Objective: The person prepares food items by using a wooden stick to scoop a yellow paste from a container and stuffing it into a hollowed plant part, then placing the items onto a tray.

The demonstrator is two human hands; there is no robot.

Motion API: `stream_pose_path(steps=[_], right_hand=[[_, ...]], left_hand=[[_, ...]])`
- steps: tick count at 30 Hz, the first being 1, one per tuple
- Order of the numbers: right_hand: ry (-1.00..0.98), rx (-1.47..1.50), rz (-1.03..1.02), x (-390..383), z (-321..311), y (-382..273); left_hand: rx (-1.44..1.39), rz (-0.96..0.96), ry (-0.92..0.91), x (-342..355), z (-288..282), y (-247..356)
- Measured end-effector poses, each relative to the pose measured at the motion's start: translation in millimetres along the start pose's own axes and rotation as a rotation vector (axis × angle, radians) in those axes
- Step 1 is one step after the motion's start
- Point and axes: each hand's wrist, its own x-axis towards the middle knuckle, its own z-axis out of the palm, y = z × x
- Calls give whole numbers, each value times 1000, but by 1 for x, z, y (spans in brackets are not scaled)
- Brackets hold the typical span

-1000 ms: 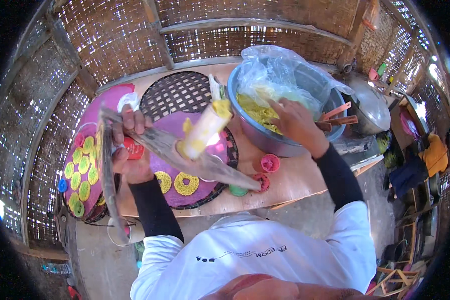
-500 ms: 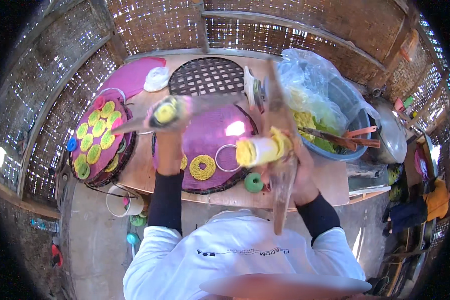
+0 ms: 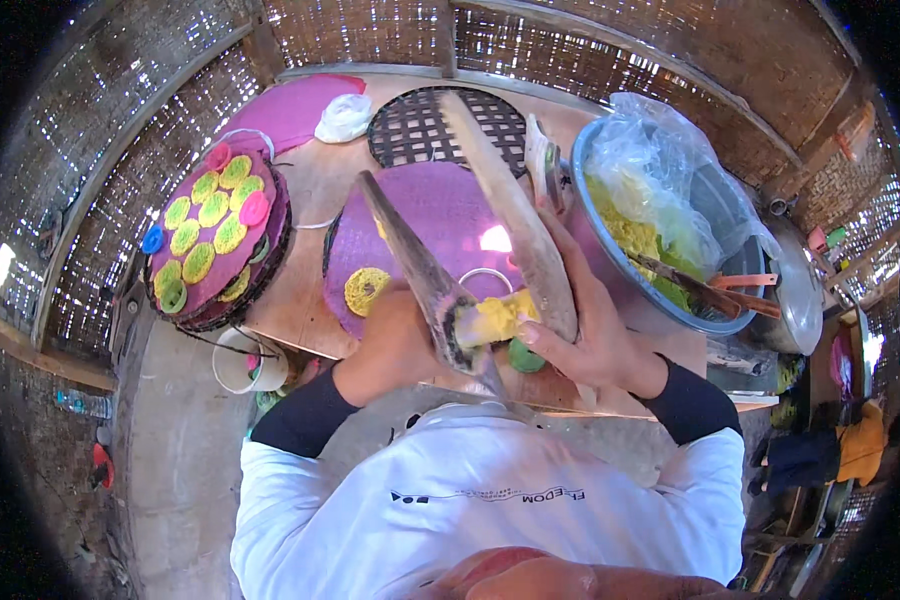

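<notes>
My left hand (image 3: 395, 340) is closed round a dark wooden press half (image 3: 410, 245) with a long tapering handle. My right hand (image 3: 600, 325) grips the paler wooden press half (image 3: 518, 225), its thumb low near the joint. Between the two halves sits a short cylinder smeared with yellow dough (image 3: 500, 316), one end meeting the dark half's opening. Beneath lies a round tray lined with a purple sheet (image 3: 410, 210), bearing a yellow noodle disc (image 3: 367, 290) beside my left hand. A white ring (image 3: 486, 272) is partly hidden behind the press, as is a green ring (image 3: 525, 357).
Stacked purple-lined trays (image 3: 207, 300) with several yellow noodle discs stand left. A blue basin (image 3: 582, 200) holds yellow dough, green leaves, plastic and wooden-handled tools. Behind are an open-weave tray (image 3: 410, 118) and white bundle (image 3: 343, 118). A bucket (image 3: 232, 368) stands below; another person (image 3: 855, 450) is far right.
The two press halves, held apart before, have come together over the tray's near edge. My left hand has moved right and nearer; the pale half now leans forward and left.
</notes>
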Motion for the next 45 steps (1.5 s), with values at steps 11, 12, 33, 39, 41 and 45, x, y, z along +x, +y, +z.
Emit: stream_pose_path(steps=[11, 12, 33, 39, 41, 45], right_hand=[[114, 868, 251, -47, 74, 22], [135, 998, 322, -57, 84, 31], [293, 1486, 546, -71, 69, 60], [237, 1421, 559, -75, 62, 55], [217, 1448, 567, -74, 65, 57], [181, 1451, 593, -69, 73, 54]], left_hand=[[-205, -126, 51, -25, 42, -22], [-204, -138, 52, -23, 41, -25], [316, -185, -103, -71, 112, -10], [433, 55, -320, -111, 40, -52], [477, 153, -412, -125, 24, -64], [465, 328, -385, -141, 8, -87]])
